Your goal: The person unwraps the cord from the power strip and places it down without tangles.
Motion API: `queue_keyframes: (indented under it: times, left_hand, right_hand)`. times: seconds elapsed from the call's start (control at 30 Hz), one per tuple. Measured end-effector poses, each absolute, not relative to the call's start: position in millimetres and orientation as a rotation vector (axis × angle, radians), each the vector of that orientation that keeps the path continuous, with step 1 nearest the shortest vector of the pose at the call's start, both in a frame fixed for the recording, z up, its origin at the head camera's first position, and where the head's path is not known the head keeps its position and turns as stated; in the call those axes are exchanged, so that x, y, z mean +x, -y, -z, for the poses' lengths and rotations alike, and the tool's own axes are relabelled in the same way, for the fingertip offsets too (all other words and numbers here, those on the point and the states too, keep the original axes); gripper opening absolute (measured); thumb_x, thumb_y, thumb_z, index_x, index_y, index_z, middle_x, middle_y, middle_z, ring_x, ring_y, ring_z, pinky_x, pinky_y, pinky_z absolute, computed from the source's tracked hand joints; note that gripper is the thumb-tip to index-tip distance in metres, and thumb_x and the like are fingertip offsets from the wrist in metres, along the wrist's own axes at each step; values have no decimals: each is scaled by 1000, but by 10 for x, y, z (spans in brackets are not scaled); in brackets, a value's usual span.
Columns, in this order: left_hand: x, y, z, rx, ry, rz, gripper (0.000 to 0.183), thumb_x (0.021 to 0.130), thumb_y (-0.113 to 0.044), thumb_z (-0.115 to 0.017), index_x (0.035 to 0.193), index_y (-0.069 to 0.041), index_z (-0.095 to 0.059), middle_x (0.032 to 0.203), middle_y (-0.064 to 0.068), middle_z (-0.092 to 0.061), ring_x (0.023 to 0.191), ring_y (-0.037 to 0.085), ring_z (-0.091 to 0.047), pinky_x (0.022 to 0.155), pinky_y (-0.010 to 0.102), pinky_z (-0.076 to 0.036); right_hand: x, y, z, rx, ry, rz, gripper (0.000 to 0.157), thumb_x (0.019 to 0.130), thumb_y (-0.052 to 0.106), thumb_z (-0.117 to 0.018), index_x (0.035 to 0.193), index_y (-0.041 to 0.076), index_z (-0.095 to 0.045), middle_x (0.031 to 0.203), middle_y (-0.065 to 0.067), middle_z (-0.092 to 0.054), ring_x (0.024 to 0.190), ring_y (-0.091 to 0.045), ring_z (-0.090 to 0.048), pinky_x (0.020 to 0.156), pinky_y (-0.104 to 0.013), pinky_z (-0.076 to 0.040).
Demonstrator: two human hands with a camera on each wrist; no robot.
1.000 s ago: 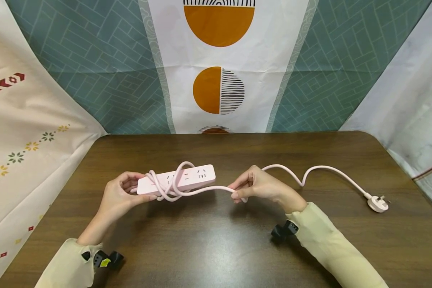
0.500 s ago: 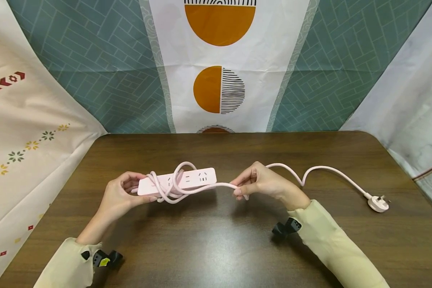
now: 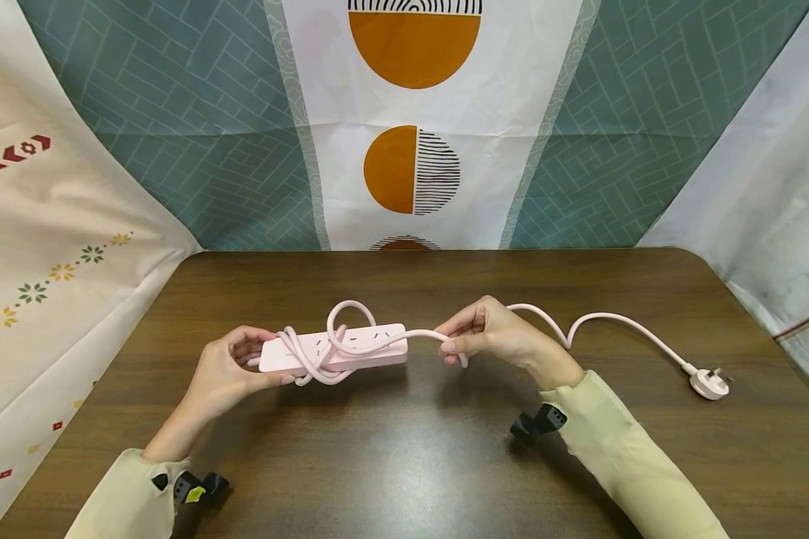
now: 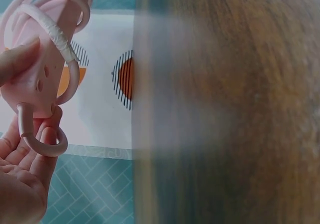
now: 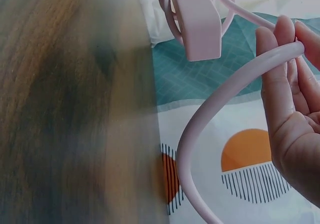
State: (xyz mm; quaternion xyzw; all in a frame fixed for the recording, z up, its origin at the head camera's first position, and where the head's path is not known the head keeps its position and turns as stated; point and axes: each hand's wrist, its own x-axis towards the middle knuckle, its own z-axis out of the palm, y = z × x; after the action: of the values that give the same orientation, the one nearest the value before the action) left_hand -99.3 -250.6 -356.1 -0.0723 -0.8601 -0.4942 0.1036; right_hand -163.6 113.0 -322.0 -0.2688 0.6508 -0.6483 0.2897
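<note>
A pink power strip [image 3: 377,352] is held by its left end in my left hand [image 3: 222,367], thumb along the near side and fingers behind. Loops of its pink cord [image 3: 350,305] wrap around the strip's left half and middle. My right hand [image 3: 505,337] pinches the cord to the right of the strip, between thumb and fingers. Past that hand the cord runs in a wavy line to a white plug [image 3: 709,383] at the right. In the left wrist view, the cord leaves the end face of the power strip [image 4: 47,79] beside my thumb.
The brown wooden table [image 3: 391,464] lies below both hands. A patterned cloth [image 3: 229,150] hangs behind its far edge, with more cloth at the left and right. Small black cameras [image 3: 535,423] sit at the wrists.
My right hand has lifted the cord slightly up and to the right; its free stretch now crosses over the strip's right end. The left hand and strip have shifted slightly downward.
</note>
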Motion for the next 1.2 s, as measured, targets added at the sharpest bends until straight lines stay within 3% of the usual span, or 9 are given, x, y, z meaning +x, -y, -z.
queue_keyframes:
  times: [0.27,0.5,0.7,0.87,1.2]
  left_hand:
    - [-974,2520,3573,-224,2542,1439,53,53,0,-86,96,7,-57,87,11,-62,71,1,-61,63,16,-50]
    - [-972,2518,3579,-246,2539,1449,53,52,0,-86,96,6,-58,85,6,-62,71,2,-61,63,16,-50]
    - [-973,2516,3577,-251,2548,1461,53,52,0,-86,96,6,-57,85,8,-63,72,2,-61,63,16,-50]
    - [-970,2509,3573,-254,2554,1463,53,52,-1,-86,97,6,-57,85,6,-62,72,3,-61,63,16,-50]
    - [-964,2505,3573,-277,2535,1476,53,52,0,-86,96,6,-57,84,-1,-62,72,3,-61,63,16,-50]
  right_hand:
    - [-1642,-1110,3203,-694,-1707,1782,24,80,-9,-58,99,-23,-55,71,-3,-67,61,-9,-62,57,-22,-51]
    - [-1675,-1102,3209,-616,-1705,1834,14,80,-10,-58,91,-4,-66,72,-5,-68,62,-10,-63,56,-22,-51]
    - [-1703,-1106,3219,-567,-1715,1870,19,82,-12,-54,99,-20,-57,74,-8,-68,64,-12,-64,57,-24,-53]
    - [-1726,-1100,3238,-531,-1732,1901,20,82,-12,-55,101,-21,-57,74,-8,-68,65,-13,-65,59,-26,-54]
    - [-1762,-1056,3273,-475,-1815,1900,33,85,-11,-52,111,-29,-42,71,-2,-67,64,-11,-64,61,-26,-54]
